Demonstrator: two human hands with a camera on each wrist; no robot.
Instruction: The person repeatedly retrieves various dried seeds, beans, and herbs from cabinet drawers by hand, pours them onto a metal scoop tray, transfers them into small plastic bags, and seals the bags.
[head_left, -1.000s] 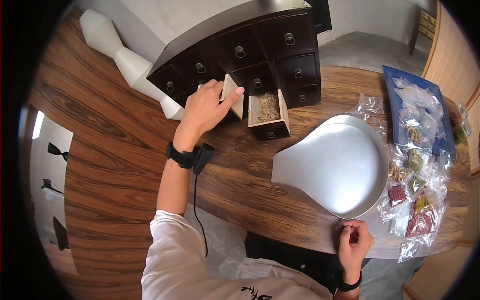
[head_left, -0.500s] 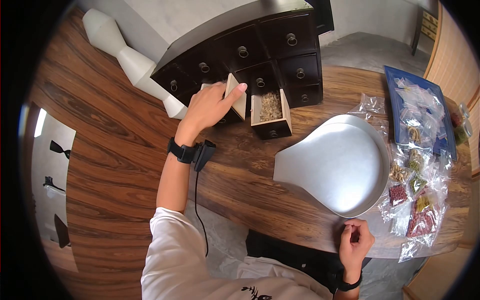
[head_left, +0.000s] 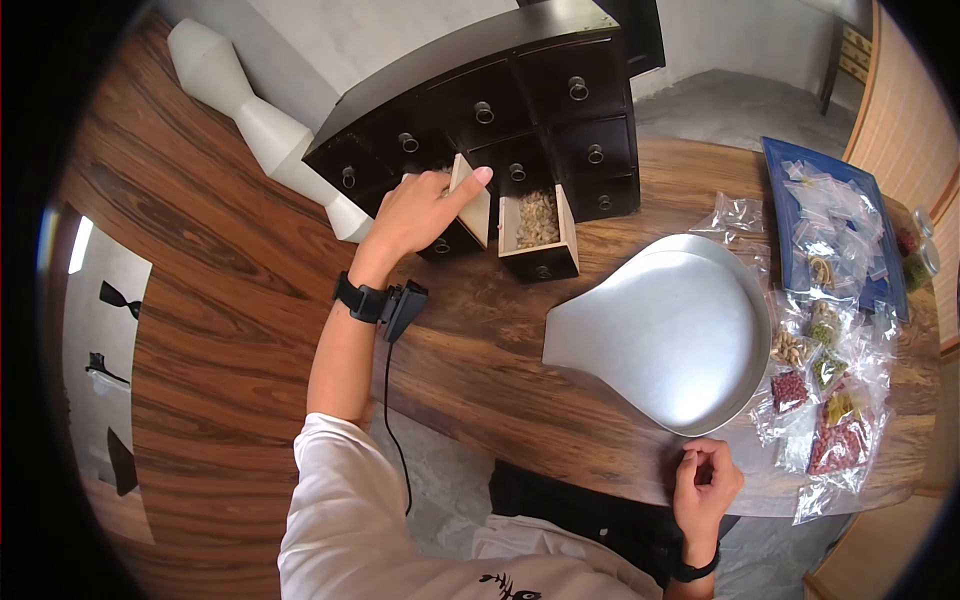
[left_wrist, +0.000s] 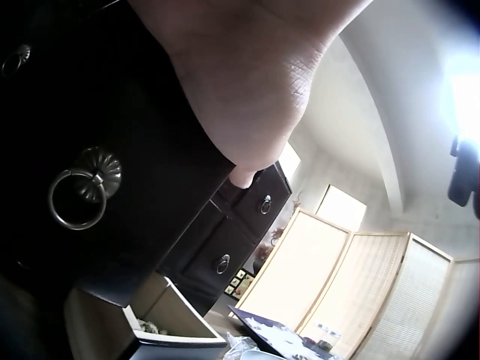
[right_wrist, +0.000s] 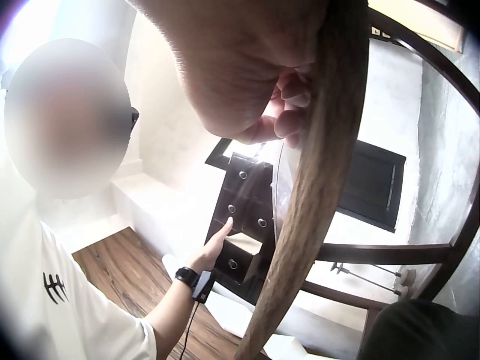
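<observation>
My left hand (head_left: 412, 215) reaches into a pulled-out drawer (head_left: 474, 212) of the dark wooden cabinet (head_left: 420, 95). Its thumb stretches over the drawer's light wood side, while the other fingers are hidden inside, so I cannot tell what they hold. Just right of it, another pulled-out drawer (head_left: 540, 262) contains pale beige dried pieces (head_left: 538, 220). By the table's front edge rests my right hand (head_left: 708, 485), fingers loosely curled around nothing. A large silver metal scoop-shaped pan (head_left: 670, 330) lies in front of that hand, its bowl bare.
Clear plastic bags (head_left: 840, 440) of red, green and tan dried goods spread along the right side. Behind them is a blue tray (head_left: 785, 215) bearing more small bags. Jars (head_left: 920, 260) stand at the far right. A white faceted column (head_left: 270, 135) lies left of the cabinet.
The left hand's fingers have gone slightly deeper into the drawer since a second ago. The right hand, pan and bags stay in place; the view shifts slightly.
</observation>
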